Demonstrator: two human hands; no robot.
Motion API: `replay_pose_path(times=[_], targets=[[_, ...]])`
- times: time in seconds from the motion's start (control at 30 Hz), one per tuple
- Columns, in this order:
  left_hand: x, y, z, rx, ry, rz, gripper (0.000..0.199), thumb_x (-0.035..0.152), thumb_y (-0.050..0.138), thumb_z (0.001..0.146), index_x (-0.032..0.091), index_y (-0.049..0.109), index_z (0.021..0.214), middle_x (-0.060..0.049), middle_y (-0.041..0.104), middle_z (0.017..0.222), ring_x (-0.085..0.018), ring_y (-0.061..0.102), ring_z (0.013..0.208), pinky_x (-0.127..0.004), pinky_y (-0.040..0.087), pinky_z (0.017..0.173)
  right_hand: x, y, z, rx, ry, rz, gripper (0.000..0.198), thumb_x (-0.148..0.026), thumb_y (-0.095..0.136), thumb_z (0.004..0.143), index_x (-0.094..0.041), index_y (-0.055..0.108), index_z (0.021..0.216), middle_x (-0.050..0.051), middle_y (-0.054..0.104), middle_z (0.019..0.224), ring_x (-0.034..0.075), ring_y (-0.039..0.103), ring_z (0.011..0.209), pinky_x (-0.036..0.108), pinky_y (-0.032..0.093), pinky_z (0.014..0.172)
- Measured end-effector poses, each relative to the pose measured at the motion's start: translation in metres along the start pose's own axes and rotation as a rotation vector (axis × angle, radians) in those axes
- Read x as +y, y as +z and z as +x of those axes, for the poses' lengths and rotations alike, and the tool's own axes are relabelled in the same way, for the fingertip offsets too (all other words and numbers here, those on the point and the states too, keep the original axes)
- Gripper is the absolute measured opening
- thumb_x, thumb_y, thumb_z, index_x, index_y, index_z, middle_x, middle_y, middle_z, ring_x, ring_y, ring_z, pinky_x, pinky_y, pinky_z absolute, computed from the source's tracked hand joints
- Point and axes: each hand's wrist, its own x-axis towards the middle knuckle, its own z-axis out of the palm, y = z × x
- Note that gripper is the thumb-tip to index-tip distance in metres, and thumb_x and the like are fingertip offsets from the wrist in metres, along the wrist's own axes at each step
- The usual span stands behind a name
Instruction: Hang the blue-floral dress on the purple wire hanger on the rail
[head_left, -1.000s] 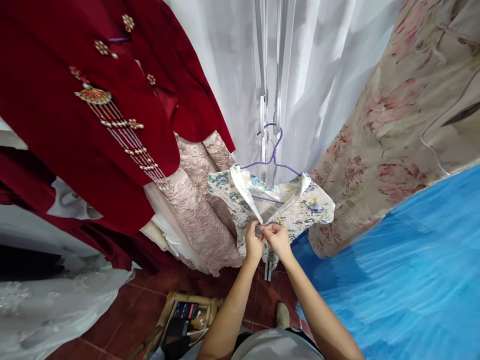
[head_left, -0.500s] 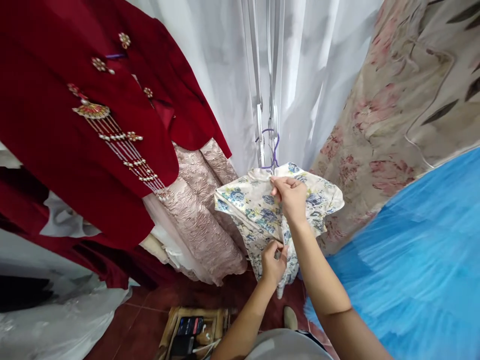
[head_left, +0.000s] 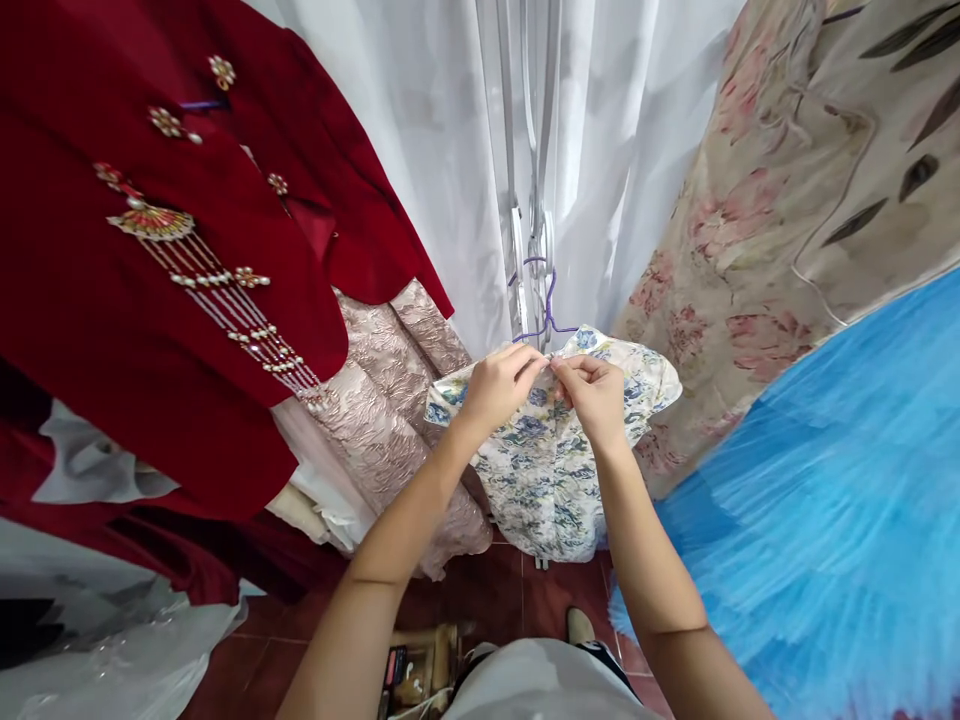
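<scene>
A white dress with a blue floral print (head_left: 540, 480) hangs from a purple hanger (head_left: 551, 295). My left hand (head_left: 504, 382) pinches the top of the dress at the neckline, left of the centre seam. Close beside it, my right hand (head_left: 594, 392) pinches the same neckline from the right, the fingertips of both nearly meeting. Whatever small fastening lies between the fingertips is hidden. Below my hands the seam runs straight down and the two sides lie together.
At left hang a dark red jacket (head_left: 247, 220) with beaded ornaments and a pink textured skirt (head_left: 397, 400). White curtain (head_left: 420, 130) and metal rack poles (head_left: 506, 130) stand behind. A beige floral cloth (head_left: 750, 230) and blue tulle (head_left: 787, 500) fill the right. A wooden stool (head_left: 444, 660) sits below.
My left hand has risen from the middle of the dress's seam to the neckline, beside my right hand. The dress now hangs flatter, and the view has shifted slightly.
</scene>
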Motion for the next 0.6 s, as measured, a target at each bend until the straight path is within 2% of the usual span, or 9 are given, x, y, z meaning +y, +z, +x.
replay_pose_path(times=[0.07,0.17,0.23,0.3,0.4,0.47,0.53,0.6], targets=[[0.001,-0.005,0.009,0.050,0.017,0.027,0.019,0.022,0.055,0.100,0.018,0.067,0.086,-0.002,0.069,0.082,-0.013,0.063,0.077,-0.025,0.048,0.071,0.011,0.002,0.001,-0.010,0.022,-0.019,0.032,-0.047,0.075,0.073,-0.016,0.066,0.067,-0.003,0.057,0.043,0.008,0.039,0.034,0.022,0.029,0.037],[-0.002,-0.025,0.019,0.219,0.014,0.070,0.016,0.020,0.057,0.099,0.017,0.067,0.087,-0.002,0.069,0.082,-0.012,0.062,0.074,-0.025,0.048,0.067,0.034,0.006,-0.009,-0.032,0.072,-0.052,0.032,-0.046,0.073,0.073,-0.017,0.064,0.064,-0.003,0.055,0.041,0.009,0.038,0.034,0.022,0.028,0.038],[-0.015,-0.049,0.021,0.321,-0.022,0.099,0.014,0.021,0.059,0.098,0.017,0.067,0.088,-0.002,0.069,0.083,-0.012,0.061,0.075,-0.025,0.048,0.068,0.049,0.005,-0.024,-0.046,0.116,-0.074,0.033,-0.047,0.073,0.074,-0.018,0.062,0.063,-0.003,0.054,0.040,0.009,0.037,0.034,0.022,0.028,0.038],[-0.040,-0.077,0.014,0.352,-0.070,0.131,0.013,0.024,0.060,0.097,0.018,0.067,0.088,-0.002,0.069,0.085,-0.013,0.061,0.078,-0.026,0.049,0.072,0.061,0.002,-0.042,-0.064,0.161,-0.093,0.032,-0.046,0.072,0.076,-0.018,0.062,0.064,-0.003,0.054,0.041,0.009,0.038,0.034,0.023,0.028,0.038],[-0.090,-0.110,-0.018,0.302,-0.168,0.161,0.018,0.033,0.061,0.096,0.018,0.066,0.086,-0.002,0.068,0.086,-0.015,0.061,0.083,-0.027,0.049,0.079,0.076,-0.002,-0.067,-0.142,0.209,-0.106,0.030,-0.044,0.072,0.078,-0.019,0.062,0.064,-0.004,0.054,0.041,0.010,0.039,0.035,0.024,0.031,0.039],[-0.118,-0.117,-0.051,0.306,-0.220,0.151,0.026,0.041,0.059,0.095,0.018,0.064,0.083,0.000,0.064,0.078,-0.014,0.059,0.075,-0.025,0.048,0.072,0.085,0.000,-0.079,-0.212,0.223,-0.103,0.030,-0.044,0.070,0.079,-0.020,0.060,0.063,-0.004,0.053,0.041,0.011,0.041,0.036,0.024,0.032,0.041],[-0.134,-0.110,-0.086,0.346,-0.271,0.162,0.031,0.045,0.053,0.097,0.018,0.061,0.083,0.000,0.062,0.075,-0.014,0.057,0.071,-0.025,0.046,0.066,0.095,0.001,-0.087,-0.265,0.228,-0.116,0.032,-0.045,0.068,0.081,-0.021,0.059,0.063,-0.004,0.053,0.042,0.011,0.043,0.037,0.024,0.033,0.043],[-0.133,-0.091,-0.118,0.402,-0.389,0.148,0.034,0.047,0.049,0.097,0.018,0.059,0.083,0.000,0.059,0.073,-0.015,0.055,0.069,-0.025,0.046,0.064,0.106,-0.001,-0.089,-0.304,0.233,-0.168,0.033,-0.045,0.065,0.084,-0.020,0.057,0.064,-0.003,0.054,0.044,0.012,0.044,0.039,0.024,0.033,0.045]])
